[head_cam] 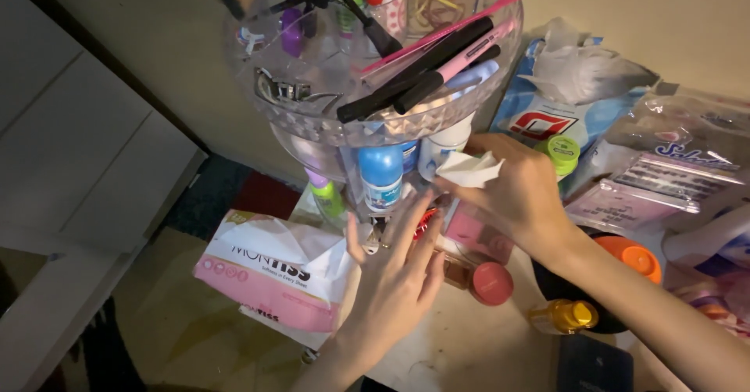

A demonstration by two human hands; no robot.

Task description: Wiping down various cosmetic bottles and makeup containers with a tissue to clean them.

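We are wiping down a clear two-tier organiser (328,130) crowded with cosmetics on the bench (461,353). By our reading the wiping is partway: the tissue is at the lower tier, and we cannot tell which surfaces are already clean, nor how much remains.

Our right hand (519,193) pinches a crumpled white tissue (469,169), its fingers (476,144) closed narrowly around it, pressed against a white bottle (447,138) on the lower tier. Just left of those fingers stands a blue-capped roll-on bottle (381,175).

Our left hand (391,283) is spread open, fingers (406,228) wide, holding nothing, its tips touching or nearly touching the base of the organiser; we cannot tell which. Left of that hand lies a pink-and-white tissue pack (269,271). Between the two wrists sits a round red compact (491,283); beneath the right forearm stands a small yellow bottle (564,316).
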